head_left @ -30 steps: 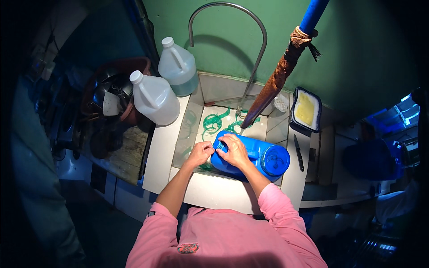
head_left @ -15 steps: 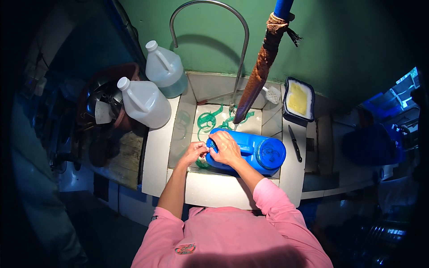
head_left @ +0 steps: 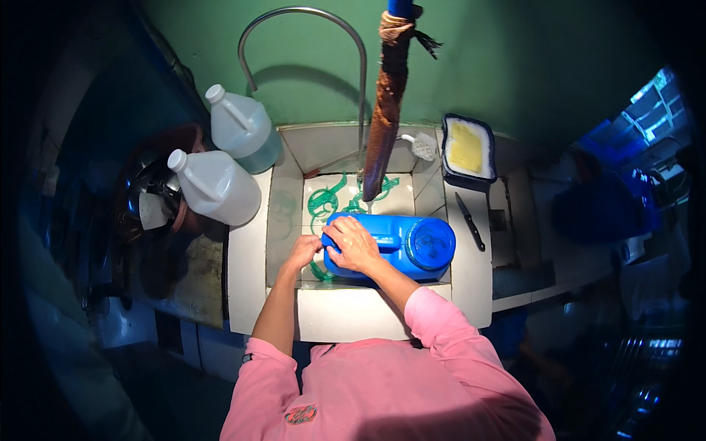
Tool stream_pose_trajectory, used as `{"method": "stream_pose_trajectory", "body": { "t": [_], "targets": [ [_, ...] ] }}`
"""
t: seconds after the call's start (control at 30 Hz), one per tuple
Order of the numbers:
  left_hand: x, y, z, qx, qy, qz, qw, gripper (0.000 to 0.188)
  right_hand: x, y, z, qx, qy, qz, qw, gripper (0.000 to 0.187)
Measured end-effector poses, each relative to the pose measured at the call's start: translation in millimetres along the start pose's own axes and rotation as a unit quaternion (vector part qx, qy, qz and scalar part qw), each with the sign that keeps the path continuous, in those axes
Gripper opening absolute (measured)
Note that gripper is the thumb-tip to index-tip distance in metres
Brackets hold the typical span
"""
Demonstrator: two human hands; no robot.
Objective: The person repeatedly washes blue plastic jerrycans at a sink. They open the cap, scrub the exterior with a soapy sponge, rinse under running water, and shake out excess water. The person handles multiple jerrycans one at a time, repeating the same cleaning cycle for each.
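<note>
A blue plastic jug (head_left: 404, 229) lies on its side across the near part of a tiled sink (head_left: 285, 228), its wide round lid (head_left: 430, 243) toward the right. My right hand (head_left: 354, 242) is wrapped over the jug's left end, fingers curled round the edge. Right beside it, my left hand (head_left: 304, 251) is closed against the same end. Its fingertips are partly hidden, and I cannot make out what they pinch. Green, strap-like loops (head_left: 323, 202) lie on the sink floor behind the jug.
Two translucent jugs (head_left: 220, 187) stand on the left ledge beside a reddish tub of utensils (head_left: 193, 143). Right of the sink lie a black-handled knife (head_left: 471, 223) and a dark container with a yellow sponge (head_left: 466, 147). A curved faucet (head_left: 363, 81), a wrapped pole (head_left: 384, 117) and a white brush (head_left: 423, 146) are behind.
The whole view has shifted, so the scene sits further left. Both hands stay at the jug's left end, and the left fingertips show less than before.
</note>
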State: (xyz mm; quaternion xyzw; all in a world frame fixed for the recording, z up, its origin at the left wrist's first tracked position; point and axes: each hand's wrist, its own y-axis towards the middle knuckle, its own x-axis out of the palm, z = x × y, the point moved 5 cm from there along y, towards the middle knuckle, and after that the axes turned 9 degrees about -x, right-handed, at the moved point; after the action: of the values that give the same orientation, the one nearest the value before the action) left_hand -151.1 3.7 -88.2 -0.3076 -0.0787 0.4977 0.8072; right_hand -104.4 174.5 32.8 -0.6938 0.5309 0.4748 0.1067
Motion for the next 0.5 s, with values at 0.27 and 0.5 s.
{"method": "stream_pose_trajectory", "body": {
  "t": [0.27, 0.5],
  "targets": [
    [-27, 9, -28, -0.139, 0.116, 0.196, 0.964, 0.029, 5, -4, 1, -0.021, -0.025, 0.019, 0.999, 0.048],
    [-1, -35, 26, 0.052, -0.163, 0.085, 0.982, 0.059, 7, -4, 4, 0.007, -0.018, 0.036, 0.999, 0.045]
  ]
}}
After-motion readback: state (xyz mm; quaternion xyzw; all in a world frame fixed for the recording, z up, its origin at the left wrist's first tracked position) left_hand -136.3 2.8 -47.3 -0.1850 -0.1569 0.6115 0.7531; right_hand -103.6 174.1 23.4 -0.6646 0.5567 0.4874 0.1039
